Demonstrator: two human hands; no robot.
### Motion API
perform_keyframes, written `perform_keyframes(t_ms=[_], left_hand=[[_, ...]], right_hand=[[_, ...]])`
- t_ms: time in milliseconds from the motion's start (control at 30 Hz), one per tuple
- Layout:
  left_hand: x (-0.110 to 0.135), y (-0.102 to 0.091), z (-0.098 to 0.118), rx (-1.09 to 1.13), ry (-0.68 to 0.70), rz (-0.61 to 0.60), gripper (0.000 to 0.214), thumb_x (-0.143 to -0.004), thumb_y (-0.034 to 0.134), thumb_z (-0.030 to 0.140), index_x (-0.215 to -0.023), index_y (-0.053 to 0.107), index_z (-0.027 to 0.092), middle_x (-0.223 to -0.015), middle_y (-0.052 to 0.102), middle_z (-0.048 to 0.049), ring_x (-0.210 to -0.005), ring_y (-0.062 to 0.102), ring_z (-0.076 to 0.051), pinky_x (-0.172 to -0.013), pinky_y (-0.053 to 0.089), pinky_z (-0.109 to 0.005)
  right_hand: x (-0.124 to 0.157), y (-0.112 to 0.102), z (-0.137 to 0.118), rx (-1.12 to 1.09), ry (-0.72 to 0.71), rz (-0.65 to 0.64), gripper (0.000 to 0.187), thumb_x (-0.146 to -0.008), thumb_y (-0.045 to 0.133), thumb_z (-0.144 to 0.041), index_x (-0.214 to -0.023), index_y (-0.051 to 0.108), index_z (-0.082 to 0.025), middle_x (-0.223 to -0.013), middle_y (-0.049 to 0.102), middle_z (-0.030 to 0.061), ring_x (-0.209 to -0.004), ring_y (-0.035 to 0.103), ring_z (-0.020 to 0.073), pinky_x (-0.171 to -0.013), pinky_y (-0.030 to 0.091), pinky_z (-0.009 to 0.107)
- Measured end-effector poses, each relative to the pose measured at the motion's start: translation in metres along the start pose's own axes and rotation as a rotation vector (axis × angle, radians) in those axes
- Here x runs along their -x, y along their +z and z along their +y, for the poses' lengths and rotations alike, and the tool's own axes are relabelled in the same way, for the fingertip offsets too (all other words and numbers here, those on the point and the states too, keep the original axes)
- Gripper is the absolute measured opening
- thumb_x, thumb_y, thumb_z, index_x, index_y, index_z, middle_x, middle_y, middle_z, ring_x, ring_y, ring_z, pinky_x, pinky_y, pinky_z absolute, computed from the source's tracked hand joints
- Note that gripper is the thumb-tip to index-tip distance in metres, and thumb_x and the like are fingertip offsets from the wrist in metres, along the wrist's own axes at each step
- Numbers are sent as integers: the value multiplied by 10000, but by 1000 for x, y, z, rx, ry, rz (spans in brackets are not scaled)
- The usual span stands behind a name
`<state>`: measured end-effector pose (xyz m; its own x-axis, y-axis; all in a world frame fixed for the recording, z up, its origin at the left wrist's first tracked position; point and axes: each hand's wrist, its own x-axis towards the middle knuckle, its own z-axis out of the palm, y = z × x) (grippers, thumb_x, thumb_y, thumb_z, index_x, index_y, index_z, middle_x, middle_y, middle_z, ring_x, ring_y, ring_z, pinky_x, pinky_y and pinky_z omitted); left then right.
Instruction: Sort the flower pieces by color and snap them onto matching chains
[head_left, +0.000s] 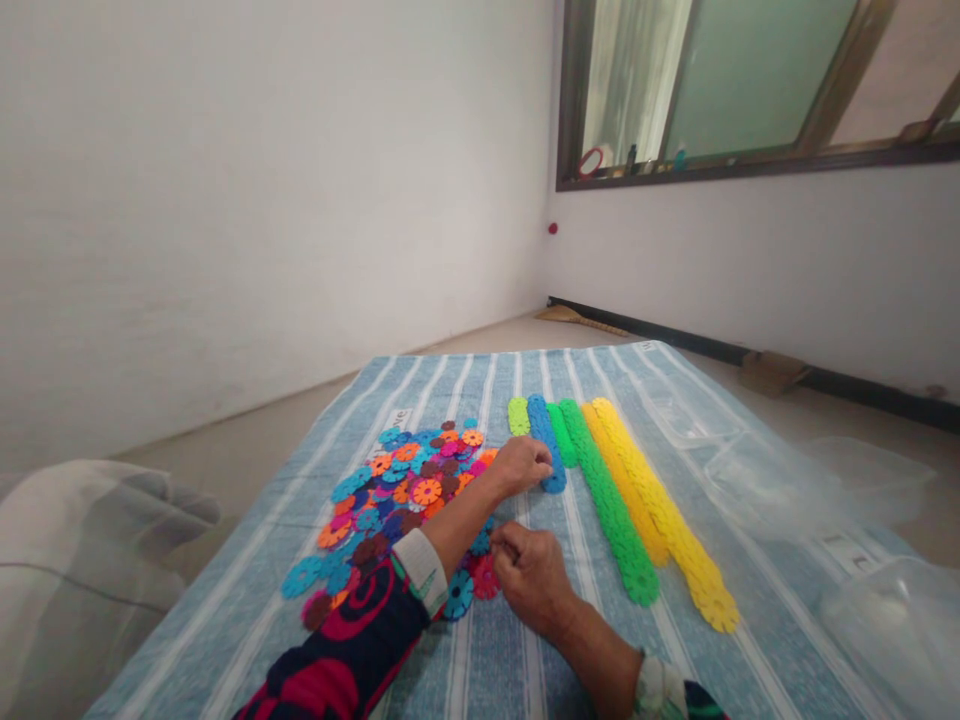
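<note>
The table (495, 670), under striped cloth, lies beneath both hands; a snag or tug on the cloth could, in my judgement, skew everything on it.

Three clear plastic tubs, one near (900, 620), one middle (780, 480) and one far (679, 415), appear to stand right of the hands. Their contents cannot be made out. A wide swing of the right arm could knock the near one.

The mixed pile (427, 490) of discs lies left of the hands. The left sleeve (352, 640) crosses it and could drag discs out.

Right of the hands, slanting away, lie the yellow row (664, 510), amber row (651, 540) and green row (609, 512), close-set; a sideways bump could fan them apart.

The right hand (534, 582) is curled almost closed beside the pile; any hold cannot be confirmed. The left hand (521, 465) has fingers bent together at the blue row (541, 425); its grip is unclear. Pressing there could spread that row into the short green row (561, 435).

Beyond the left hand sits the lime row (518, 416).
</note>
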<state>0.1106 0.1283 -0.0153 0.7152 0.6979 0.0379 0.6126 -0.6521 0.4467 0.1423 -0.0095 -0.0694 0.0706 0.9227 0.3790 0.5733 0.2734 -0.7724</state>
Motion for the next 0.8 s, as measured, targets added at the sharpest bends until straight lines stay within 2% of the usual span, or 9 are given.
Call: perform_keyframes(t_ms=[167,433,533,633,700,800], left_hand=[[3,-3,1,-102,5,43,174,-703,588,185,-822,711,160,-758,682,-10,-734,590,-145,-699,428,-226],[20,-7,-2,-196,8,29,207,-732,604,250,-905,689,172,-827,693,-38,-801,616,-182,-749,449,-264],[27,-22,-17,-296,-95,72,196,-765,537,189,-888,690,172,-878,697,-59,-852,620,-188,-783,451,-273],[36,-45,-38,-395,-283,105,199,-756,512,146,-821,694,193,-874,697,-56,-868,625,-194,-773,458,-278],[41,-57,-52,-431,-322,104,200,-751,504,138,-759,697,186,-871,692,-76,-864,628,-213,-776,463,-300],[47,-64,-69,-488,-291,108,199,-743,536,164,-829,712,198,-941,685,-84,-929,618,-225,-829,459,-308]], right_hand=[[0,-1,-2,15,5,-10,242,-744,433,-143,-732,670,-189,-541,594,-13,-492,517,112,-529,309,211],[2,1,-1,21,-18,-9,252,-754,422,-140,-742,670,-182,-558,607,-8,-513,553,118,-537,313,213],[3,0,0,22,-26,-17,253,-765,425,-148,-730,672,-191,-545,595,-18,-501,546,112,-522,301,209],[3,1,0,34,-25,-14,260,-779,424,-156,-727,675,-199,-540,591,-24,-491,539,109,-517,293,210],[3,2,1,48,-20,-16,254,-777,430,-159,-727,675,-203,-531,588,-27,-485,535,109,-515,288,213],[4,2,2,58,-14,-18,241,-765,443,-158,-735,677,-206,-541,599,-26,-502,552,112,-528,291,214]])
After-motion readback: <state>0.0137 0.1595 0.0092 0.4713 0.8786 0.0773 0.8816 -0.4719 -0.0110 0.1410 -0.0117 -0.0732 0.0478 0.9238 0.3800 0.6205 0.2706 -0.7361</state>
